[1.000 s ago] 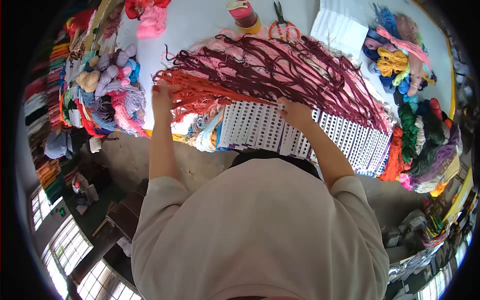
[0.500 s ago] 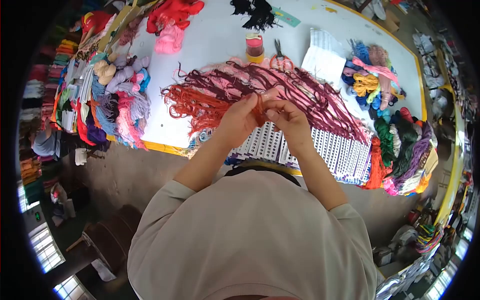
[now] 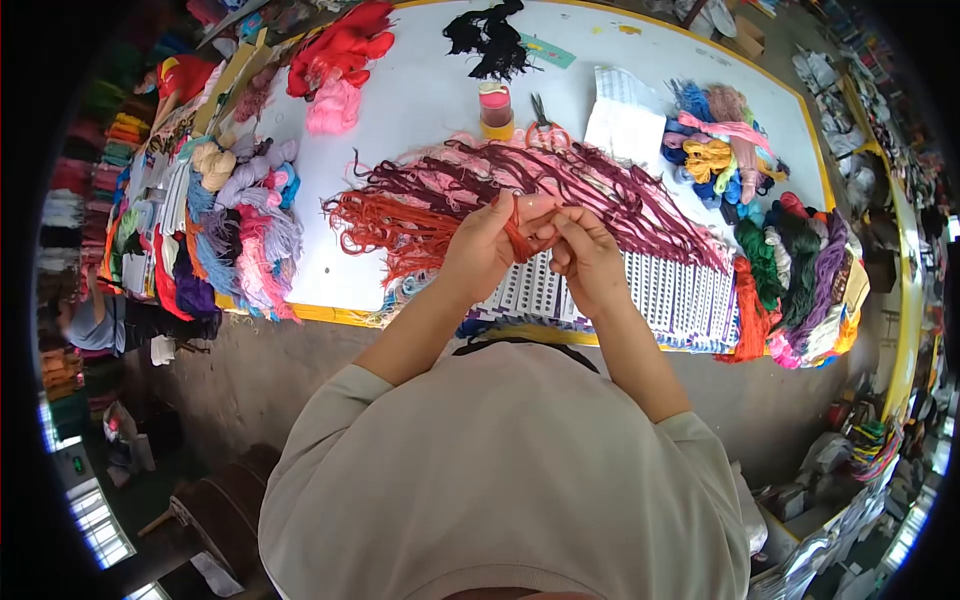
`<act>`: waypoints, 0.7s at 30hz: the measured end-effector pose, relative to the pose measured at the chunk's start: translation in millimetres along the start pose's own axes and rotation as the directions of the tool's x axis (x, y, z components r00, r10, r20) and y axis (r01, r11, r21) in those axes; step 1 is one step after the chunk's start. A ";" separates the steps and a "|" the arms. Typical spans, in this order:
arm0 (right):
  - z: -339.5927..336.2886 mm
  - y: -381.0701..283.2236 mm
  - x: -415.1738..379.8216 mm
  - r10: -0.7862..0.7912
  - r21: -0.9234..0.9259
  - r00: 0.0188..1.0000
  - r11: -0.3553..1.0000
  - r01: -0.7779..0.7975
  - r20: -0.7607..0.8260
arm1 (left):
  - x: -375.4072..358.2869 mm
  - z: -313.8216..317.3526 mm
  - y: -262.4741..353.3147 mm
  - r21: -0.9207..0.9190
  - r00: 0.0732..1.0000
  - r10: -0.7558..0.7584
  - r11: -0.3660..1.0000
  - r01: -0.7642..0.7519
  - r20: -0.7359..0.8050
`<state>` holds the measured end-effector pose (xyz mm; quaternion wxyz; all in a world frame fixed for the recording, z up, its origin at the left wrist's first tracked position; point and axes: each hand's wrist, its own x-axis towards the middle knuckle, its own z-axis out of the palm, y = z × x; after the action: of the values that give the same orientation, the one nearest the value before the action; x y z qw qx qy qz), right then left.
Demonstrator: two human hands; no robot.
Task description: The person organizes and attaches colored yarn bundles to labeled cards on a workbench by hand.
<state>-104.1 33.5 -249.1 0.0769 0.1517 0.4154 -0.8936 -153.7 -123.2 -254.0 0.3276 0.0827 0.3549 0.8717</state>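
Orange-red thread [image 3: 400, 222] lies in a loose bundle on the table, and its right end runs into my hands. My left hand [image 3: 485, 250] is closed round strands of it, with some looped about the fingers. Close beside it, my right hand [image 3: 588, 258] pinches the same thread between thumb and fingers. Maroon and pink threads [image 3: 620, 205] spread over the table behind both hands. White cards with rows of holes [image 3: 655, 305] lie in a row along the near edge, partly under the threads.
Scissors [image 3: 541, 112] and a red-lidded jar [image 3: 496, 112] stand beyond the threads. Coloured skeins lie left [image 3: 245, 190] and right [image 3: 800, 260]. Black thread [image 3: 487, 38], red yarn [image 3: 345, 45] and a white cloth [image 3: 625, 115] are farther back. A person in red [image 3: 180, 80] is at far left.
My fingers have shifted on the orange-red thread, and a loop now shows more openly between my hands. The view has moved slightly, shifting the far table items leftward.
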 end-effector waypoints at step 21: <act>13.1 6.6 -17.0 -0.102 -0.058 0.995 0.993 0.102 0.001 | -6.0 8.4 -6.2 0.253 0.992 0.061 0.967 -0.032 -0.106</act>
<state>-89.0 19.5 -240.1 0.0353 0.1288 0.4484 -0.8838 -142.7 -119.0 -251.5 0.2731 0.0823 0.4783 0.8306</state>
